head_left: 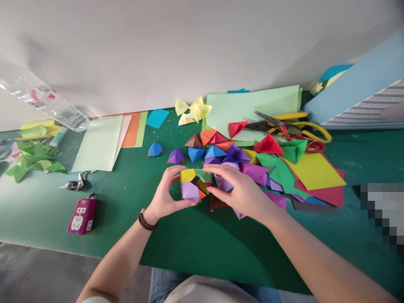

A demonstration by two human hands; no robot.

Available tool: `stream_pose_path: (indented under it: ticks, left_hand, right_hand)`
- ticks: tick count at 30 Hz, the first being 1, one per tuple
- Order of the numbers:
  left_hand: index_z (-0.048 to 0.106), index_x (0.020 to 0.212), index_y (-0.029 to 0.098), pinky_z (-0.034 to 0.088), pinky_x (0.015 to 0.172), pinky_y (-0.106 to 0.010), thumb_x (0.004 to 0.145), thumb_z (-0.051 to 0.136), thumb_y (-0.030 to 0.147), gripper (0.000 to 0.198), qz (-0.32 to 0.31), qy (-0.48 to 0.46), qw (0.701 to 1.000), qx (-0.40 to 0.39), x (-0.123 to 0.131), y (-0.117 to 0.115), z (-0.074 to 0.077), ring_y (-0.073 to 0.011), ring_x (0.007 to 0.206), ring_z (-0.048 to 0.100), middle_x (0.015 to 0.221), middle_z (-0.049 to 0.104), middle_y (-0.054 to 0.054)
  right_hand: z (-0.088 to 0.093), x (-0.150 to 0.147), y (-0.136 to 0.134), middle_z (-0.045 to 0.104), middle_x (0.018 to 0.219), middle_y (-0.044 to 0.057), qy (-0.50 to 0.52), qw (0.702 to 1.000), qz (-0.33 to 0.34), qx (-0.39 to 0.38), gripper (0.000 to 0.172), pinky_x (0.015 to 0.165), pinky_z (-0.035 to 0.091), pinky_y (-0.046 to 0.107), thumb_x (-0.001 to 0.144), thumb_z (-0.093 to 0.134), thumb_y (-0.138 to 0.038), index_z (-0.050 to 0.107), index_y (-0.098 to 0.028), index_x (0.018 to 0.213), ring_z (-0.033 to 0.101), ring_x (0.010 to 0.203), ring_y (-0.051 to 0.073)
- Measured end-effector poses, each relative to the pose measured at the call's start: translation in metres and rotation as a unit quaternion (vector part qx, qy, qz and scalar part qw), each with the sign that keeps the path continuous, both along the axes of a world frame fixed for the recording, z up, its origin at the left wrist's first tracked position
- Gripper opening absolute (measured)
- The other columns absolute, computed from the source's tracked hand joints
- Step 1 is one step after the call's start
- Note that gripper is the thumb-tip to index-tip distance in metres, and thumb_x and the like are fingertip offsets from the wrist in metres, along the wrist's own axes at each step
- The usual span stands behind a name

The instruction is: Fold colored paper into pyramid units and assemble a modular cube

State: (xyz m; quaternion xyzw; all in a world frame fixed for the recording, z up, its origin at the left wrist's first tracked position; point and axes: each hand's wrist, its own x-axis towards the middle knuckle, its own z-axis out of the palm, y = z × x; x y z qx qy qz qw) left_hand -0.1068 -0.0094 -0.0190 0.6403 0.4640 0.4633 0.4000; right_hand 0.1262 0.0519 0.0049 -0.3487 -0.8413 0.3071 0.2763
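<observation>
The left hand (162,195) and right hand (248,191) face each other, fingers (221,170) curved, forearms (121,250) angled inward.

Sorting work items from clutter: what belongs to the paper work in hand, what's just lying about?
Belongs:
multicoloured paper piece, between left hand and right hand
folded paper pieces
paper sheets, likely
hand tools, likely
small tube, possibly glue

Just lying about, probably:
clear bottle
purple carton
small dark item, perhaps keys

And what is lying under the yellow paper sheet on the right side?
Red paper sticks out from beneath the yellow paper sheet along its right and lower edges. Whatever lies under its middle is covered and cannot be seen.
</observation>
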Motion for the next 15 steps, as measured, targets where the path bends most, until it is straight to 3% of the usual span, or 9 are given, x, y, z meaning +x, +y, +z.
stream_pose_path:
  ticks: [6,10,12,15]
  left_hand:
    - [0.045,0.136,0.028,0.046,0.106,-0.052,0.064,0.087,0.039,0.085,-0.002,0.01,1.0,0.005,-0.001,0.0,-0.001,-0.0324,0.131,0.046,0.138,0.044,-0.013]
    - [0.048,0.136,0.026,0.046,0.106,-0.049,0.069,0.081,0.05,0.079,0.003,0.02,0.999,0.031,-0.006,0.002,0.003,-0.0328,0.132,0.045,0.137,0.046,-0.014]
    - [0.054,0.129,0.025,0.049,0.102,-0.046,0.08,0.07,0.05,0.057,0.072,0.033,0.995,0.055,-0.016,0.006,0.004,-0.0296,0.126,0.051,0.131,0.053,-0.013]
    - [0.06,0.113,0.023,0.052,0.093,-0.04,0.092,0.057,0.035,0.025,0.285,0.112,0.949,0.069,-0.037,0.014,0.0,-0.0225,0.108,0.061,0.112,0.062,-0.009]
  right_hand:
    - [0.0,0.0,0.001,0.061,0.135,0.008,0.011,1.0,-0.002,-0.006,0.034,0.103,0.051,0.048,0.093,0.056,-0.03,0.055,-0.027,0.127,0.057,0.126,0.026]
    - [0.003,0.004,0.003,0.065,0.129,0.007,0.047,0.998,-0.041,-0.003,0.033,0.098,0.054,0.045,0.093,0.055,-0.032,0.057,-0.028,0.125,0.061,0.12,0.026]
    - [0.005,0.006,0.004,0.067,0.123,0.007,0.067,0.995,-0.071,0.003,0.029,0.093,0.056,0.042,0.093,0.054,-0.031,0.059,-0.027,0.122,0.066,0.11,0.025]
    - [0.005,0.008,0.005,0.069,0.118,0.007,0.08,0.992,-0.1,0.008,0.026,0.087,0.057,0.04,0.093,0.055,-0.029,0.061,-0.025,0.118,0.069,0.097,0.023]
